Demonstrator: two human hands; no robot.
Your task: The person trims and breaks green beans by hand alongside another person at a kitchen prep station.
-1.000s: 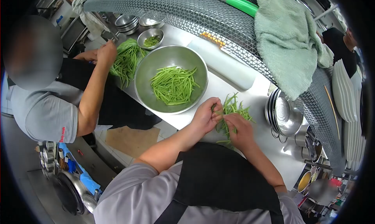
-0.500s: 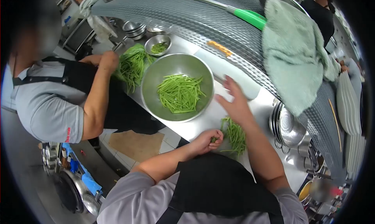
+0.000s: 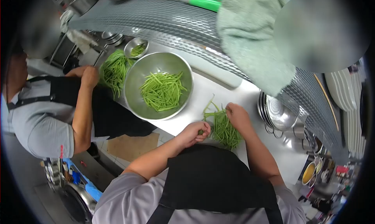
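My left hand [image 3: 194, 134] is curled closed by the apron, with a bit of green bean pieces [image 3: 201, 132] showing between the fingers. At the far right edge of a pile of long green beans [image 3: 224, 128], my right hand [image 3: 237, 116] has its fingers bent together on the beans; the fingertips are partly hidden. Just beyond my left hand stands a large steel bowl [image 3: 131, 95], with cut green beans [image 3: 163, 91] heaped inside it.
A co-worker's hand [image 3: 90, 76] is beside another bunch of long beans [image 3: 114, 72] at the left. Behind it sits a small bowl [image 3: 136, 48] with green pieces. A mesh-covered shelf [image 3: 156, 31] carries a towel [image 3: 250, 36] above the steel table [image 3: 265, 150]. Stacked strainers [image 3: 279, 112] stand right.
My right hand has come down from beside the large bowl to the bean pile, its spread fingers now bent together. My left hand stays closed. The view has shifted to the right.
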